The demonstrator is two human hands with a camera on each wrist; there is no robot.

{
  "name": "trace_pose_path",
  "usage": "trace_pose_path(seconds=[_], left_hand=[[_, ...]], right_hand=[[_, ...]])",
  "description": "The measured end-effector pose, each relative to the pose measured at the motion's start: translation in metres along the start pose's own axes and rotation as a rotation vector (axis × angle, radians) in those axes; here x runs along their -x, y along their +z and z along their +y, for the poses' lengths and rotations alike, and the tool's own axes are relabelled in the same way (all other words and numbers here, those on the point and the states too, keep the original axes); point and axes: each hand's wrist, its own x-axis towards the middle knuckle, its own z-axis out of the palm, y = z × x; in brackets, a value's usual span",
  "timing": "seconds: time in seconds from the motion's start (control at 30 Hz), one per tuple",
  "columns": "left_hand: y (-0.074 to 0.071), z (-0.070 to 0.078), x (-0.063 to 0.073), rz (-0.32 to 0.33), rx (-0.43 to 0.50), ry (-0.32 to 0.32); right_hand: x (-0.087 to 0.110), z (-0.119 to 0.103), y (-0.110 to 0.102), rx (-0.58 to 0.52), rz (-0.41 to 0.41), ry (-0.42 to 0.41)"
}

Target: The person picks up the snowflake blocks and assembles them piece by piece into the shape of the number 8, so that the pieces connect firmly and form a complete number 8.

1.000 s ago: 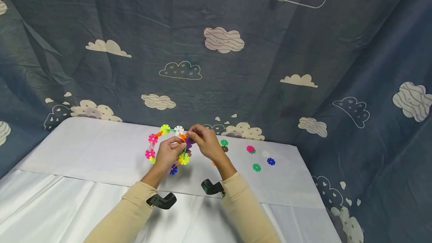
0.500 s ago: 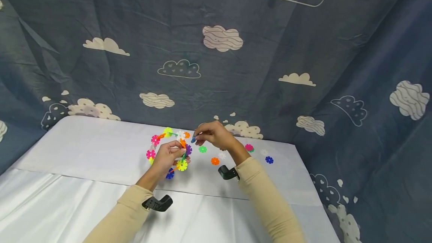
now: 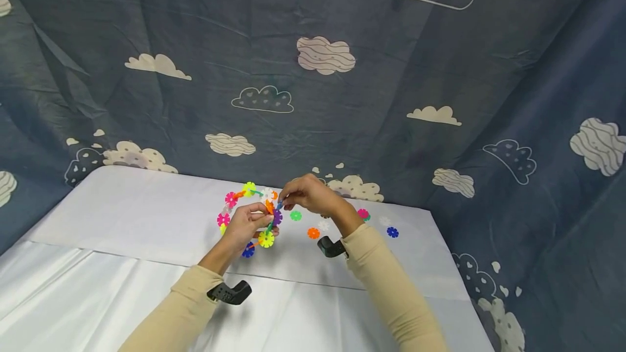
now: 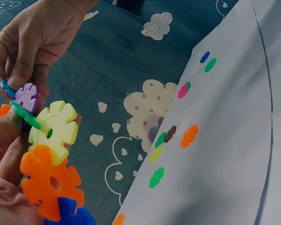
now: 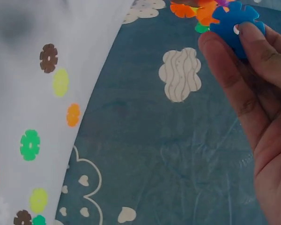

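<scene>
My left hand (image 3: 240, 226) grips a ring-like chain of notched plastic flower discs (image 3: 266, 239) in pink, yellow, white, orange, green, purple and blue. Its thumb and fingers pinch the chain near an orange disc and a green disc (image 4: 24, 115). A purple disc (image 4: 28, 97) sticks up beside them. Between thumb and fingers of my right hand (image 3: 313, 195) is a single blue disc (image 5: 225, 22). In the left wrist view the blue disc's edge meets the purple disc; whether their notches interlock I cannot tell. The left hand hides part of the chain.
Loose discs lie to the right on the white table (image 3: 146, 216), among them an orange disc (image 3: 313, 233), a green disc (image 3: 295, 215), a pink disc (image 3: 363, 214) and a blue disc (image 3: 393, 232). A dark cloud-patterned curtain (image 3: 342, 124) hangs behind the table.
My right hand drew away from the chain to the right, then came slightly back, bringing the blue disc up to the purple one. The left hand keeps its grip on the chain.
</scene>
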Motion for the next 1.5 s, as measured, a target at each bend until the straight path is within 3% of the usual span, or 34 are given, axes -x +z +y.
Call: trace_pose_path(seconds=[0.33,0.53,0.73,0.97,1.07,1.27,1.5], left_hand=[[0.000,0.001,-0.001,-0.048,0.037,0.030],[0.004,0.005,0.001,-0.050,0.078,0.059],[0.008,0.007,0.005,-0.028,0.076,0.046],[0.011,-0.002,0.010,-0.001,0.067,0.000],[0.014,-0.005,0.012,0.023,0.088,-0.002],[0.020,-0.009,0.013,0.050,0.130,0.004],[0.018,-0.010,0.010,0.064,0.093,-0.015]], right_hand=[[-0.006,-0.006,-0.009,0.192,-0.103,0.011],[-0.007,-0.020,-0.015,0.404,-0.165,-0.117],[-0.005,-0.036,-0.013,0.603,-0.228,-0.194],[-0.001,-0.048,-0.004,0.751,-0.325,-0.165],[0.001,-0.048,0.000,0.765,-0.314,-0.158],[0.005,-0.040,0.003,0.670,-0.253,-0.166],[0.003,-0.030,0.003,0.581,-0.254,-0.167]])
